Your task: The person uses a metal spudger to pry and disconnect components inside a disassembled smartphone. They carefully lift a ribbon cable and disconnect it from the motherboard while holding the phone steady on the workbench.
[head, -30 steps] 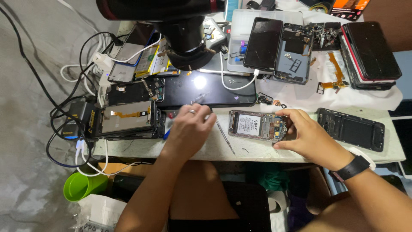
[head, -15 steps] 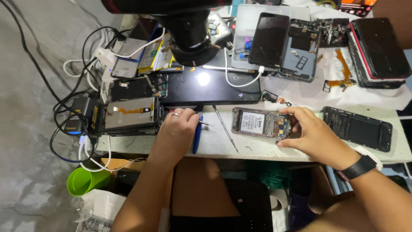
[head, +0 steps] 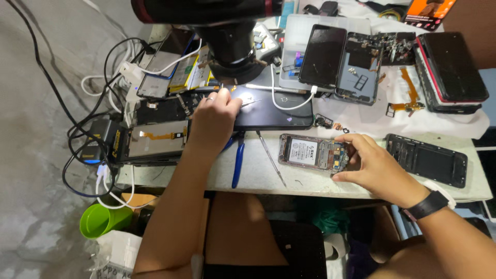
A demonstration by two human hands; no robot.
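Lying back-open on the white table (head: 310, 181), the opened phone (head: 315, 153) is showing a white-labelled battery and bare circuit board. The right hand (head: 380, 168) is pinching its right end, fingers curled over the edge. The left hand (head: 214, 119), left of the phone, is gripping thin tweezers (head: 251, 103) under the microscope (head: 227, 31); blue pliers (head: 237, 160) are lying between.

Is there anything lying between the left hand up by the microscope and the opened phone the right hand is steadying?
Yes. Between the left hand and the opened phone under the right hand, blue-handled pliers and a thin screwdriver lie on the table.
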